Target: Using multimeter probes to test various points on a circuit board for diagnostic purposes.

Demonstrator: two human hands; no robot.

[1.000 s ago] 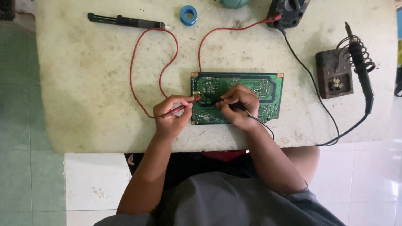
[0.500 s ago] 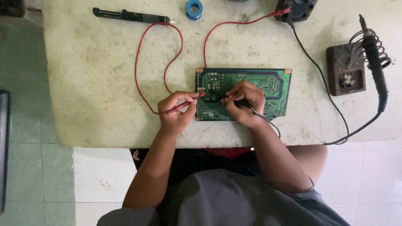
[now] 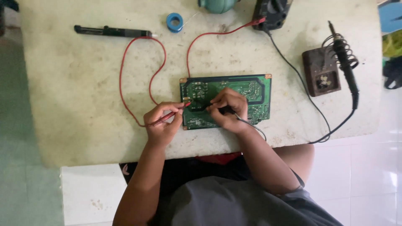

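Note:
A green circuit board lies flat near the front edge of a pale stone table. My left hand pinches a red test probe whose tip touches the board's left edge. My right hand grips a black test probe, pressed onto the middle of the board; its tip is hidden under my fingers. A red lead and a black lead run back to a dark multimeter at the far edge.
A soldering iron rests in a coiled stand on a brown base at the right. A black desoldering pump, a blue solder spool and a teal object sit along the far side.
The view has shifted slightly. Both hands stay on the board with the probes, moving hardly at all.

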